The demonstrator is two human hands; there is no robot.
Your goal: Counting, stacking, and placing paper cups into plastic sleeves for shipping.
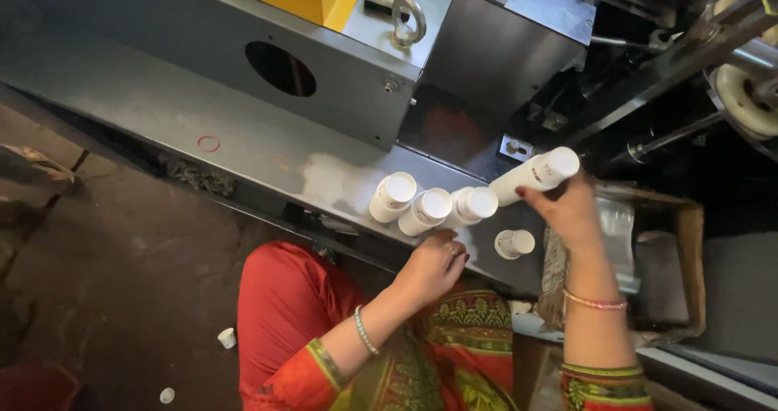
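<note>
Stacks of paper cups at the machine ledge

Cups were what both hands dealt with. My right hand [567,208] had its fingers closed around a long white stack of paper cups [536,174], held tilted above the grey worktop [243,135], its open end pointing up and to the right. My left hand [436,263] rested at the near edge of the worktop, fingers curled loosely and grasping nothing that I could see, its knuckles just beside three shorter cup stacks [429,207] lying side by side with their mouths toward me. One single cup [514,243] sat apart, between the two hands, close to the edge.

I judged the edge to be the main risk. The three lying stacks were round and could roll off toward my lap if the left hand nudged them. The single cup stood so near the rim that a brush of the right wrist could tip it to the floor, where two loose cups [228,338] already lay. The held stack was gripped only near its lower end, so a slack hold might let the upper cups slide away. A cardboard box [689,249] stood to the right.
</note>
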